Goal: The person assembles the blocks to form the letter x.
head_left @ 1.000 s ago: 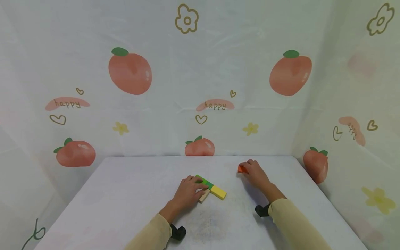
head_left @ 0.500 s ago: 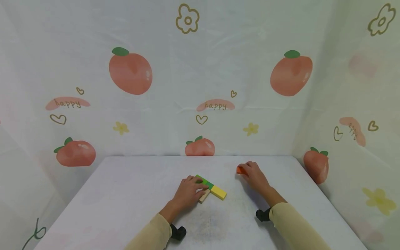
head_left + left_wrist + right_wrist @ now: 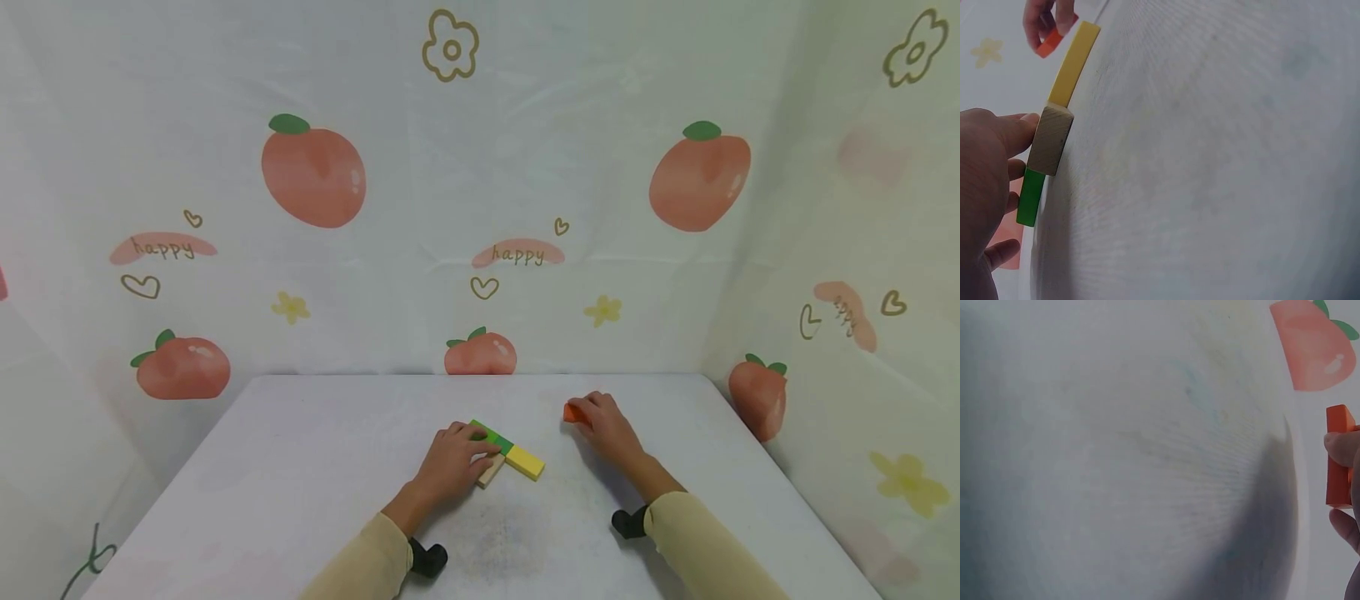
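Note:
My left hand [image 3: 446,462] rests on a small group of toy blocks near the middle of the table. Its thumb touches a bare wooden block [image 3: 1051,140], and its spread fingers reach over the green blocks [image 3: 505,447]. A yellow block [image 3: 525,462] continues the green row toward the right, while the wooden one juts out toward me from that row. To the right and farther back, my right hand [image 3: 609,427] pinches an orange block [image 3: 1338,478] between thumb and fingers, with its shadow falling on the table below.
The white table [image 3: 315,467] has a greyish smudge in front of the blocks. A pale cloth [image 3: 405,183] printed with peaches hangs behind and along the sides. Black wrist mounts [image 3: 429,559] sit under both sleeves.
The right hand, holding the orange block, has shifted slightly left and toward me. The left hand and the blocks under it have stayed in place.

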Demonstrator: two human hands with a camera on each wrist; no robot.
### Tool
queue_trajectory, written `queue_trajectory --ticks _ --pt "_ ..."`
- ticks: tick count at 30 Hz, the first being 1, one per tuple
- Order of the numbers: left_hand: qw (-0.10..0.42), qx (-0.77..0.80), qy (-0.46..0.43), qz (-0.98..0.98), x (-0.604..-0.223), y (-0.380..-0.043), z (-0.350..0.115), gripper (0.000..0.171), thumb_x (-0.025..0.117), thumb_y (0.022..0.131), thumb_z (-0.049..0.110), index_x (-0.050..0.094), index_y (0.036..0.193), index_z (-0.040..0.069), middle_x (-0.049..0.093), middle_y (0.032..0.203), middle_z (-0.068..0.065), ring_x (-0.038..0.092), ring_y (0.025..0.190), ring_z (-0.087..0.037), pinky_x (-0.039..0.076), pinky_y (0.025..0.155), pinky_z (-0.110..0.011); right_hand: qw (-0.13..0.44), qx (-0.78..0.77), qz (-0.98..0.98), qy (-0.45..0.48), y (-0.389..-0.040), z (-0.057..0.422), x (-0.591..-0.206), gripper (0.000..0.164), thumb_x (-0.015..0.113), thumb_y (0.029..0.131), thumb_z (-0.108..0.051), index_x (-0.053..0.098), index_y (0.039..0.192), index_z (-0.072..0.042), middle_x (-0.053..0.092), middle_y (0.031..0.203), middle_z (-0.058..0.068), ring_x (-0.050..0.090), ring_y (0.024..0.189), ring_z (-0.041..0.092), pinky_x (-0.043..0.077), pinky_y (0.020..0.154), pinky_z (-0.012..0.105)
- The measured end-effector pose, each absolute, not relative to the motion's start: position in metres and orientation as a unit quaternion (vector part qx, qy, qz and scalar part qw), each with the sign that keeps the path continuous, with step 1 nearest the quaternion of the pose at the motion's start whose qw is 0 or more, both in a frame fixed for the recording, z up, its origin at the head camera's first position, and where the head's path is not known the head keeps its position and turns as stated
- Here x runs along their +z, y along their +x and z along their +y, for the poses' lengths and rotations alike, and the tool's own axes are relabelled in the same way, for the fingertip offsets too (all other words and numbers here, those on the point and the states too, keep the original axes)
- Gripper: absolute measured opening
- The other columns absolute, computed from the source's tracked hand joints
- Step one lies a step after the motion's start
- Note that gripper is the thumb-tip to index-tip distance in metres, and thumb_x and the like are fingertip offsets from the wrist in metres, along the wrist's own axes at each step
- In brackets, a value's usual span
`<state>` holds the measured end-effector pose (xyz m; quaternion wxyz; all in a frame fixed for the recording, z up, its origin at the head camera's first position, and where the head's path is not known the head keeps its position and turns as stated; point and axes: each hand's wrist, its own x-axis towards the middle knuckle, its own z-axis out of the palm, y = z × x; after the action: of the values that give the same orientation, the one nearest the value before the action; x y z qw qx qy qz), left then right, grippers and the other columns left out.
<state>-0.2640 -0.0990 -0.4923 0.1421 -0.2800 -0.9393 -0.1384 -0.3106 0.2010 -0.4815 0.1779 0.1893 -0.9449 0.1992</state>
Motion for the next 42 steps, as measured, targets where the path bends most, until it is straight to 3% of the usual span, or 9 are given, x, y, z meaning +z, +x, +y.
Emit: queue_trajectory --ticks 9,42 --pt "0.162 -0.147 -0.293 -0.931 -0.492 -0.262 -0.1 0.023 0.068 0.092 0.03 0.074 0.114 0.027 0.062 0.117 0.001 0.052 0.107 -0.02 0.043 0.083 -0.042 0.179 0.202 -0.94 0.207 -0.307 0.197 -0.483 0.039 0.078 0.08 0.0 0.067 0.117 -0.009 0.059 0.105 0.009 0.051 0.097 0.027 0.051 0.084 0.041" --pt "0.141 -0.142 -0.279 -0.939 -0.489 -0.262 -0.099 0.025 0.067 0.093 0.032 0.073 0.116 0.029 0.062 0.118 0.002 0.051 0.109 -0.019 0.043 0.086 -0.041 0.149 0.2 -0.947 0.203 -0.305 0.18 -0.484 0.04 0.077 0.082 -0.005 0.067 0.12 -0.014 0.058 0.106 0.003 0.051 0.1 0.022 0.05 0.087 0.038"
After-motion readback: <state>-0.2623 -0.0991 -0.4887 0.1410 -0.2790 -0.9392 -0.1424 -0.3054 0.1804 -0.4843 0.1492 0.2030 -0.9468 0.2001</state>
